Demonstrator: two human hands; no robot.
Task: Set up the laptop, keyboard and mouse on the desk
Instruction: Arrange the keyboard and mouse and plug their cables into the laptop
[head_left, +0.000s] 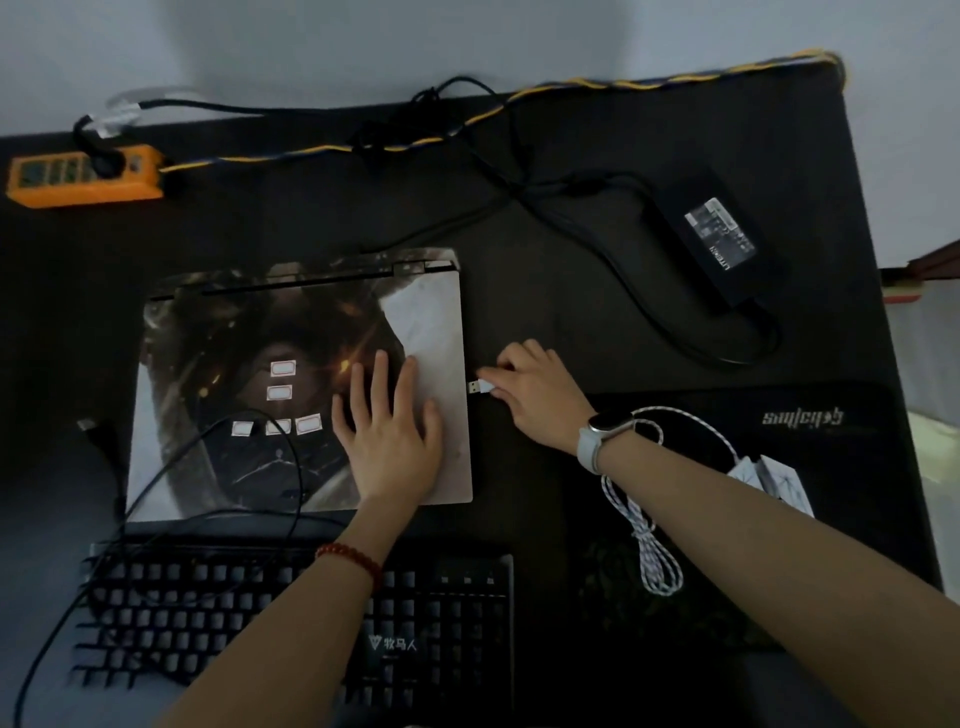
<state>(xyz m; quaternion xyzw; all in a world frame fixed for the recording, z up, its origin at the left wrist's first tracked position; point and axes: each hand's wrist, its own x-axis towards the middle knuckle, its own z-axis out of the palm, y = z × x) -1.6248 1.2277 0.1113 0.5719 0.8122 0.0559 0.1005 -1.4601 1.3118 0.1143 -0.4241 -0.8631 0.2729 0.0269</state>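
A closed laptop with a dark printed lid lies on the black desk. My left hand rests flat on the lid's right part, fingers straight. My right hand pinches a white USB plug just beside the laptop's right edge. Its white braided cable runs back over a black mouse pad to a white mouse, partly hidden by my right forearm. A black keyboard sits at the near edge, its dark cable looping over the lid.
A black power brick lies at the back right, its cord curving toward the laptop's rear. An orange power strip sits at the back left with a yellow-blue twisted cord along the far edge.
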